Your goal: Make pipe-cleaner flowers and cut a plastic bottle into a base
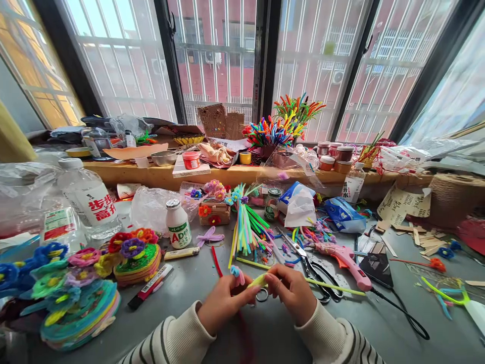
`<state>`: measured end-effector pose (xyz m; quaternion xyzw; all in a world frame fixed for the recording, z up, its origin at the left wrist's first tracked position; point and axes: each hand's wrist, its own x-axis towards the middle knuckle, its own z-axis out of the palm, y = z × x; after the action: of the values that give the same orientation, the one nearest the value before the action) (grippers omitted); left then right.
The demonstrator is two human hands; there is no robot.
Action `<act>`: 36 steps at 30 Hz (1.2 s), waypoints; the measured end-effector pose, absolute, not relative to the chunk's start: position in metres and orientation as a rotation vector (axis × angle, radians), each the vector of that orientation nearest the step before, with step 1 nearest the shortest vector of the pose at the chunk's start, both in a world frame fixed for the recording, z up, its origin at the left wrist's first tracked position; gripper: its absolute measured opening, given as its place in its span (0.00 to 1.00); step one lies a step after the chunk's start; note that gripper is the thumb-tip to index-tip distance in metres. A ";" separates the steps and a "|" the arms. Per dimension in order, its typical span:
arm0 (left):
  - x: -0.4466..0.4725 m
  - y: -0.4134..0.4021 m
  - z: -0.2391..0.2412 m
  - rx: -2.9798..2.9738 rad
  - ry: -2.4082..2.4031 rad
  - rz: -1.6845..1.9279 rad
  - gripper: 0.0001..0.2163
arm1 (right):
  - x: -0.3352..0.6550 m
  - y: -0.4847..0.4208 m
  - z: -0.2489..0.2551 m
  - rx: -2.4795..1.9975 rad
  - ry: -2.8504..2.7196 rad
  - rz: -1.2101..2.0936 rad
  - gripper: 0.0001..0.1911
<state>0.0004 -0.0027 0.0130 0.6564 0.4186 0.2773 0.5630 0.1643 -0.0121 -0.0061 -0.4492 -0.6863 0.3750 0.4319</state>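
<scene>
Near the table's front edge, my left hand point(227, 298) and my right hand point(293, 293) meet, both pinching a pale yellow pipe cleaner point(337, 288). Its long end runs out to the right past my right hand. A small pink and blue curled piece point(237, 274) shows by the left fingers; whether they grip it I cannot tell. Under my left hand passes a red pipe cleaner point(216, 261). Black-handled scissors point(326, 280) lie just beyond my right hand, partly crossed by the yellow strand. Behind my hands spreads a bundle of green, pink and white pipe cleaners point(246, 232).
A pink glue gun point(343, 260) with a trailing cord lies right of the scissors. Pipe-cleaner flowers on round bases point(83, 308) crowd the left. A white bottle point(177, 225), a large water bottle point(89, 202) and a twine roll point(454, 197) stand further back, below a cluttered sill.
</scene>
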 end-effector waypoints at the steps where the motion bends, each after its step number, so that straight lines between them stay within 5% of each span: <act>1: 0.000 -0.002 0.012 1.504 0.937 0.611 0.17 | 0.165 -0.012 -0.007 -1.145 -1.712 0.909 0.17; 14: 0.000 -0.002 0.003 1.618 0.988 0.574 0.15 | 0.162 -0.015 -0.012 -1.176 -2.091 0.234 0.12; 36: 0.005 -0.005 -0.004 1.702 1.050 0.586 0.15 | 0.158 -0.023 -0.010 -1.084 -2.059 0.060 0.15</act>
<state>0.0047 -0.0054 -0.0037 0.7053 0.4349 0.2426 0.5045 0.1580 -0.0227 -0.0096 -0.4275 -0.8124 0.0238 0.3959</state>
